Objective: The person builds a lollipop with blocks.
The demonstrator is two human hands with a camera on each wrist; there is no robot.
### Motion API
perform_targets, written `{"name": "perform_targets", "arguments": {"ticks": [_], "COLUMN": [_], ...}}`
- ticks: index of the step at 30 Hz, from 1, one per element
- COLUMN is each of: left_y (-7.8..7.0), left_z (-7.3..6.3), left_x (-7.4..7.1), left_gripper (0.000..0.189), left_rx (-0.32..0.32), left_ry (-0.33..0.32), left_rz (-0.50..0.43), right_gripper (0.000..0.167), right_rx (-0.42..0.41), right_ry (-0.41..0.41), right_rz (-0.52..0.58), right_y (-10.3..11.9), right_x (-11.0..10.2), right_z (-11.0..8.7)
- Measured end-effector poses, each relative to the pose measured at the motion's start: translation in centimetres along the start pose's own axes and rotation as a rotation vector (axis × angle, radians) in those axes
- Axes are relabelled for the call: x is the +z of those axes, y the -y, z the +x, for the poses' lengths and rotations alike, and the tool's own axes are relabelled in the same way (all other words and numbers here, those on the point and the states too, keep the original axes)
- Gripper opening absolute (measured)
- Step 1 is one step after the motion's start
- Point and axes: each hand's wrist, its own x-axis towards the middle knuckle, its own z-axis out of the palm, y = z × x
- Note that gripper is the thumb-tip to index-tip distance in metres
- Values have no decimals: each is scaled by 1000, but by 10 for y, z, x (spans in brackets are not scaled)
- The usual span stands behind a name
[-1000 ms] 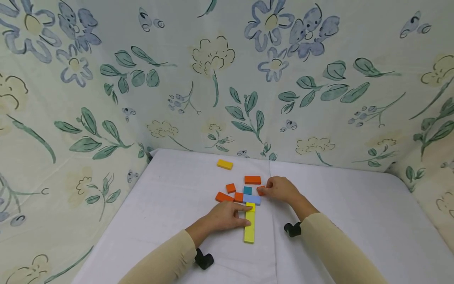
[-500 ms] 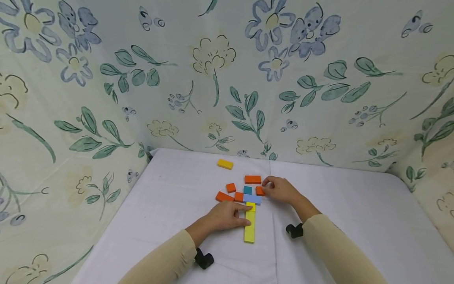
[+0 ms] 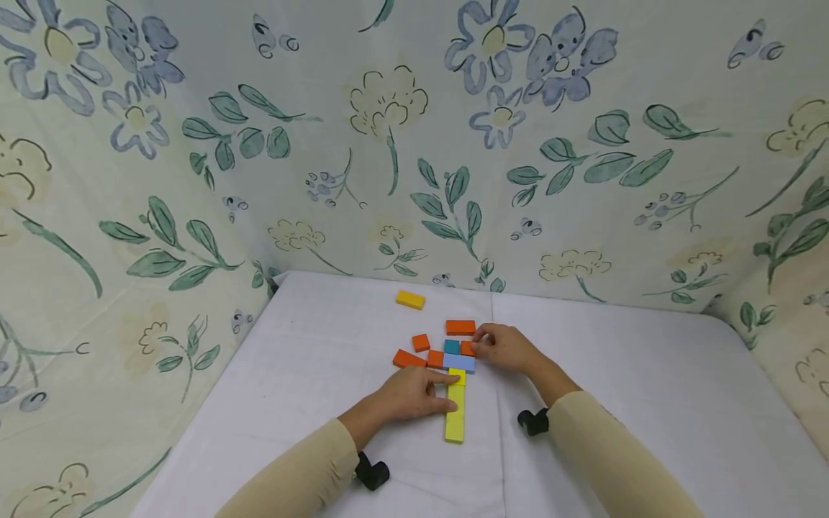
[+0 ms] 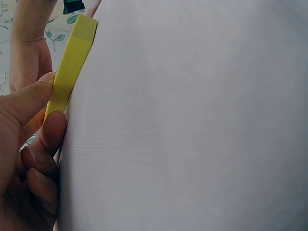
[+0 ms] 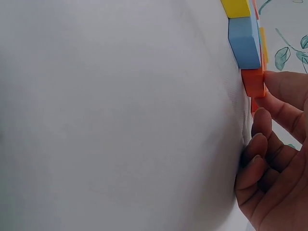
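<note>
My right hand (image 3: 508, 349) pinches a small orange-red block (image 3: 467, 347) between thumb and index finger. That block lies right against a teal block (image 3: 452, 347), behind a light blue block (image 3: 459, 362). In the right wrist view, the pinched block shows beyond the blue one, the other fingers curled below. My left hand (image 3: 408, 394) holds the yellow blocks, its index finger over the small yellow block (image 3: 460, 372) and its thumb at the long yellow block (image 3: 455, 424). A second small orange-red block (image 3: 435, 359) adjoins the blue block's left end.
A long orange-red block (image 3: 460, 327) lies behind the teal block. To the left are a loose orange-red cube (image 3: 421, 342) and a slanted orange-red block (image 3: 409, 358). A yellow-orange block (image 3: 411, 299) lies farther back on the white cloth (image 3: 311, 345). Floral fabric hangs behind.
My right hand has straightened the small orange-red block and slid it left, closing the gap to the teal block. The left hand has stayed in place.
</note>
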Motion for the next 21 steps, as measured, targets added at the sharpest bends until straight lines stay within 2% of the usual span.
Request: {"name": "perform_targets", "arguments": {"ticks": [21], "left_y": [0], "left_z": [0], "left_x": [0], "left_gripper": [53], "left_rx": [-1], "left_ry": [-6], "left_rz": [14], "right_gripper": [17], "right_rx": [-13], "right_ry": [12], "right_rz": [-14], "right_y": [2], "right_x": [2], "right_z": [-1]}}
